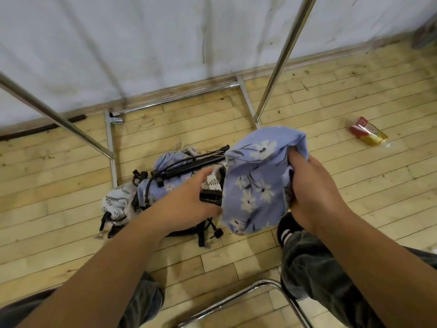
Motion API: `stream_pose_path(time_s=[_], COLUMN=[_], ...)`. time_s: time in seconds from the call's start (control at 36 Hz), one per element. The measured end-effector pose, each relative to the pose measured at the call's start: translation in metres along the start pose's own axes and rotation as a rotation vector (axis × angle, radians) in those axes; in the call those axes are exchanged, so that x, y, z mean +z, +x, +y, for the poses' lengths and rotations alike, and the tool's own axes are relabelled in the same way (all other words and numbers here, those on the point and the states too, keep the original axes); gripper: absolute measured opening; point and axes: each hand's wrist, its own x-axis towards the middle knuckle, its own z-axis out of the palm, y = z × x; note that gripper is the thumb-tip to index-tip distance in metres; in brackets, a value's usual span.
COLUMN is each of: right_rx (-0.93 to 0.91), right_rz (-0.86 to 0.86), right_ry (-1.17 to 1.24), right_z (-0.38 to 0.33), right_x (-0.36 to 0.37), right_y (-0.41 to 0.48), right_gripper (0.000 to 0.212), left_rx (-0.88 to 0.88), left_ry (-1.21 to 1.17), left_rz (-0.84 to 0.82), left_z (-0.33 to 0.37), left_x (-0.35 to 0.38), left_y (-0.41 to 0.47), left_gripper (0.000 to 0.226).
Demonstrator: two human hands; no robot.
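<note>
Right of centre, above the floor (pixel 354 185), a bunched cloth (pixel 255 181), pale blue with white flowers, is gripped by the right hand (pixel 312 192), fingers curled into its folds; the left hand (pixel 189 200) is just beside it, fingers outstretched.

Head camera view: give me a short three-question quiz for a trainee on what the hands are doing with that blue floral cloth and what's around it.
1. True or false: the right hand grips the blue floral cloth, lifted above the floor.
2. Which thing lies alone near the picture's right edge? A. a red and gold packet B. a glass bottle C. a folded towel
3. Fill in: the pile of clothes with black hangers lies on the wooden ____, inside the metal rack's base.

Key: 1 true; 2 A; 3 floor.
</note>
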Motion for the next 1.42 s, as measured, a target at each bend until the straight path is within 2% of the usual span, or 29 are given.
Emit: stream_pose_path(time_s=[0.06,0.17,0.31,0.36,0.42,0.47,0.61,0.64,0.72,0.78,0.89,0.97,1.03,1.17,1.28,1.42], right_rx=[0.024,0.069,0.001,-0.013,0.009,0.015,-0.027,-0.038,-0.076,-0.088,-0.129,-0.140,-0.180,-0.178,-0.079,0.012], right_rz=[-0.011,0.026,0.068,0.041,0.033,0.022,-0.043,-0.060,-0.183,-0.303,-0.450,-0.508,-0.486,-0.327,-0.240,-0.162], right_ry=[0.022,0.147,0.107,0.054,-0.013,-0.096,-0.409,-0.474,-0.597,-0.622,-0.684,-0.659,-0.649,-0.598,-0.465,-0.446], right_z=[-0.003,-0.008,-0.008,-0.006,-0.003,0.000,0.000,0.003,0.008,0.010,0.016,0.017,0.017,0.016,0.014,0.014], right_x=[0.002,0.003,0.008,0.008,0.008,0.008,0.016,0.017,0.020,0.023,0.026,0.026,0.027,0.026,0.029,0.027], right_y=[0.000,0.002,0.009,0.010,0.008,0.006,0.001,0.001,-0.001,-0.004,-0.004,-0.005,-0.004,0.000,-0.001,0.003], right_gripper=[0.033,0.034,0.025,0.030,0.050,0.072,0.074,0.070,0.040,0.031,0.049,0.064,0.058,0.018,0.022,0.023], left_rx=[0.048,0.177,0.103,0.076,0.041,-0.006,-0.059,-0.061,-0.085,-0.132,-0.219,-0.221,-0.206,-0.135,-0.124,-0.047], left_ry=[0.040,-0.021,-0.066,-0.111,-0.146,-0.238,-0.493,-0.516,-0.587,-0.654,-0.841,-0.951,-1.000,-1.003,-0.909,-0.775], left_rz=[-0.047,-0.188,-0.149,-0.095,-0.019,0.057,0.221,0.240,0.271,0.279,0.264,0.195,0.149,0.052,0.094,0.145], left_z=[0.001,0.001,0.000,0.001,0.001,0.000,0.002,0.004,0.010,0.013,0.019,0.024,0.028,0.032,0.034,0.028], left_x=[0.004,0.012,0.013,0.010,0.008,0.009,0.008,0.007,0.006,0.005,0.003,-0.001,-0.003,-0.005,-0.004,-0.004], left_y=[-0.002,-0.001,-0.001,0.000,0.003,0.007,0.012,0.011,0.008,0.007,0.006,0.002,-0.002,-0.007,-0.004,-0.002], left_gripper=[0.097,0.063,0.016,0.022,0.031,0.029,0.019,0.017,0.024,0.027,0.022,0.030,0.035,0.048,0.041,0.025])
